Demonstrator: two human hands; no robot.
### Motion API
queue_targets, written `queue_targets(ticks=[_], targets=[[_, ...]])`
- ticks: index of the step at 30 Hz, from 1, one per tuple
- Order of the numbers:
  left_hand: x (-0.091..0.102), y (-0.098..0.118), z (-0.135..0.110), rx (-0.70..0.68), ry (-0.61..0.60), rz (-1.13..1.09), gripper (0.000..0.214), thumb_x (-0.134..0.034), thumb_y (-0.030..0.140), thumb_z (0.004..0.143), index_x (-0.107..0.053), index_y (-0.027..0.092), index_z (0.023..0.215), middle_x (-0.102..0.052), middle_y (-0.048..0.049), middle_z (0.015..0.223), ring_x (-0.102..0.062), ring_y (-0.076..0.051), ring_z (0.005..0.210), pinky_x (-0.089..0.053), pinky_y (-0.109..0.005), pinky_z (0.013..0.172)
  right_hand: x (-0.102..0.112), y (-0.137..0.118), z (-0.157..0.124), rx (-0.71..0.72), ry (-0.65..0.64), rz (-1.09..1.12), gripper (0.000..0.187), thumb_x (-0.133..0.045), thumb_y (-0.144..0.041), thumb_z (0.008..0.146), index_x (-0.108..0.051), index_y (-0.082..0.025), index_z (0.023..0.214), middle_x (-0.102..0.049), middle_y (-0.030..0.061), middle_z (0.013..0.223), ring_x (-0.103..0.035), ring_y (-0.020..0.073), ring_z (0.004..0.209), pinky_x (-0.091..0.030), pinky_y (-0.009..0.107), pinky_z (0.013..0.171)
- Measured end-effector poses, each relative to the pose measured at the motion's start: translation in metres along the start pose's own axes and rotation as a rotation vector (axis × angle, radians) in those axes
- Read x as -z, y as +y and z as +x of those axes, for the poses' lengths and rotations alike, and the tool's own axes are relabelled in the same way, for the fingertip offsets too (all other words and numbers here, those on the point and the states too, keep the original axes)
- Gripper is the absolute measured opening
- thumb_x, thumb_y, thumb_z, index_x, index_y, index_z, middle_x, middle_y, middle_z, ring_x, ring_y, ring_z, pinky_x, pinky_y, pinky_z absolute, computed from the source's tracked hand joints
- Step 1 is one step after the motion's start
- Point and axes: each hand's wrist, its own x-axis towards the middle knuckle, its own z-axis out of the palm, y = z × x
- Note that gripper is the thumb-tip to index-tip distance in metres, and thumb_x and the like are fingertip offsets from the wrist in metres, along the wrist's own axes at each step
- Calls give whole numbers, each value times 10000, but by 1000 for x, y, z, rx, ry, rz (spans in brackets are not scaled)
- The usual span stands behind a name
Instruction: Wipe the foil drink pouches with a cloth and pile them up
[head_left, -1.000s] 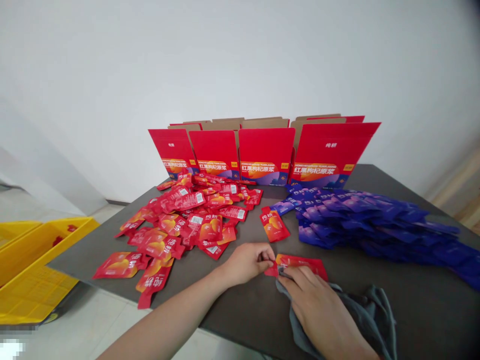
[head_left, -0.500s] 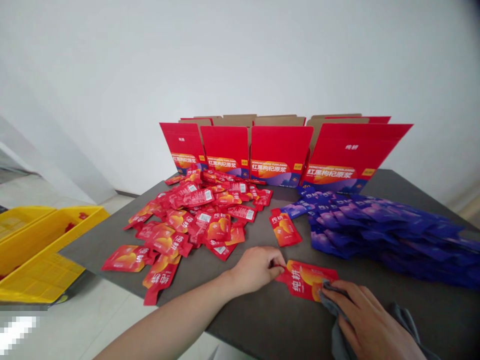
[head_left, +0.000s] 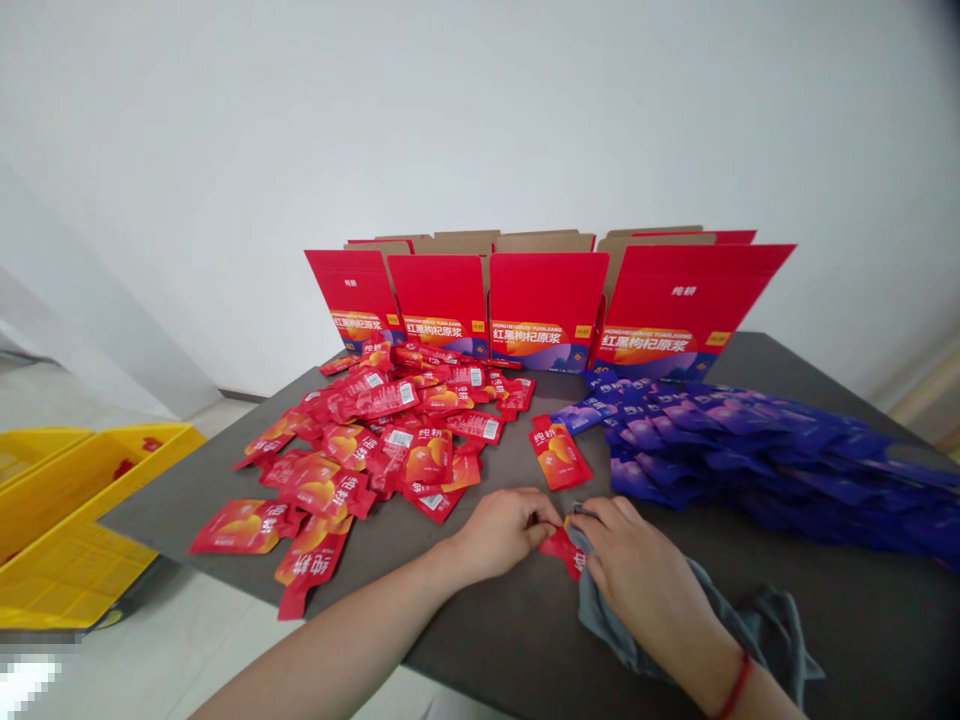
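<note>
Near the table's front edge, my left hand (head_left: 517,530) is closed, pinching one end of a red pouch (head_left: 559,548) printed with orange fruit. My right hand (head_left: 637,570) grips a grey-blue cloth (head_left: 615,625) and presses it over that pouch. Most of the pouch is hidden under the cloth and fingers. Just beyond my hands, a single red pouch (head_left: 560,455) lies flat. To the left is a loose heap of red pouches (head_left: 360,430), and to the right a long layered pile of blue-purple pouches (head_left: 750,460).
Several red cartons (head_left: 547,300) with raised flaps stand in a row along the back of the dark table (head_left: 480,630), before a white wall. Yellow bins (head_left: 97,520), one with some red items inside, stand lower at the left.
My right hand has slid the cloth leftward along the pouch, close up to my left hand. The left hand still pinches the pouch's end. The view has shifted slightly.
</note>
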Motion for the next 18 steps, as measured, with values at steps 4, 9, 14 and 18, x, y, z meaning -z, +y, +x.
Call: queue_targets(ticks=[4, 9, 14, 18], targets=[[-2, -4, 2, -28, 17, -19, 138, -595, 122, 809, -697, 182, 881, -675, 10, 850, -607, -109, 752, -422, -179, 682, -1, 9, -1, -43, 0, -37, 289, -543, -95, 783, -686, -204, 1009, -643, 52, 971, -571, 206, 944, -504, 323, 772], [-2, -7, 3, -45, 2, -44, 182, -555, 109, 831, -707, 179, 903, -696, -4, 898, -631, -125, 824, -441, -189, 739, 0, 32, -19, -99, 23, -103, 294, -490, -89, 822, -681, -149, 1038, -653, 78, 977, -574, 213, 926, -498, 357, 784], [-4, -11, 3, -3, -9, -79, 180, -542, 120, 835, -684, 182, 925, -692, 5, 875, -623, -120, 784, -434, -191, 698, 5, 54, -40, -44, 9, -272, 251, -506, -53, 794, -709, -144, 911, -666, 87, 926, -583, 225, 871, -490, 392, 795], [-7, -15, 5, 23, 7, -165, 152, -561, 123, 819, -629, 165, 948, -650, 20, 796, -585, -99, 697, -403, -178, 624, 8, 54, -49, -52, 30, -377, 253, -526, -40, 767, -712, -130, 913, -660, 106, 890, -579, 243, 853, -486, 409, 778]])
